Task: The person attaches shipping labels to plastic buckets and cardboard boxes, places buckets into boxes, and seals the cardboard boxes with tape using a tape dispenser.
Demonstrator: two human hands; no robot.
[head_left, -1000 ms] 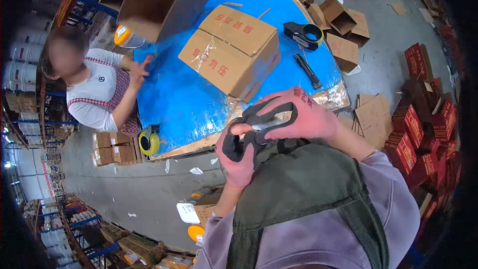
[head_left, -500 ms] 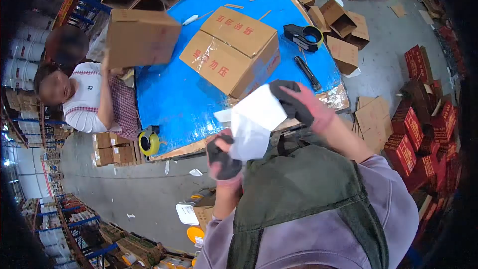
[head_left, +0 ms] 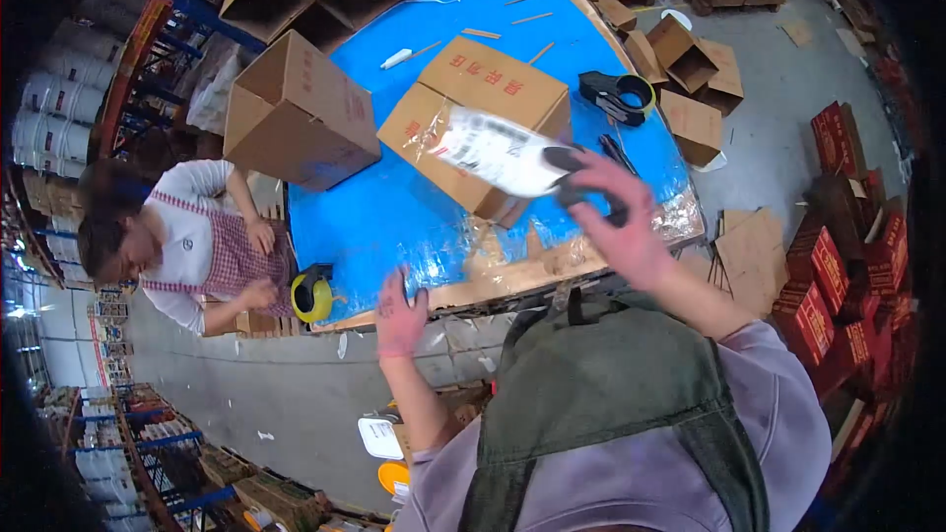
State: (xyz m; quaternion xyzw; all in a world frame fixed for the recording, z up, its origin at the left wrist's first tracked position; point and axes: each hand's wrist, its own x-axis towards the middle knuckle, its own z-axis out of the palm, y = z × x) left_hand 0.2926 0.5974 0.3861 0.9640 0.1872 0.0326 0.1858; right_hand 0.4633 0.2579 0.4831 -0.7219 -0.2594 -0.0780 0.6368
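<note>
My right hand (head_left: pixel 621 212), in a pink and black glove, grips a white printed label (head_left: pixel 498 151) by its right end between thumb and fingers. The label is blurred and lies over the near part of a closed, taped cardboard box (head_left: pixel 507 79) with red print; I cannot tell whether it touches the box. At the table's near edge my left hand (head_left: pixel 402 317), gloved too, has its fingers apart and holds nothing. Just beyond the right hand lies a slim black tool (head_left: pixel 615 151), partly hidden. A black tape dispenser (head_left: pixel 618 97) rests on the blue table (head_left: pixel 345 227).
Across the table's left side stands a co-worker (head_left: pixel 202 236), beside a cardboard box with raised flaps (head_left: pixel 305 118). A yellow tape roll (head_left: pixel 312 298) sits at the near left corner. Empty cartons (head_left: pixel 683 54) and red boxes (head_left: pixel 813 266) lie on the floor to the right.
My right hand has carried the label over the closed box, its printed side now showing. My left hand has let go of the white sheet. The co-worker's box now stands on the table, released.
</note>
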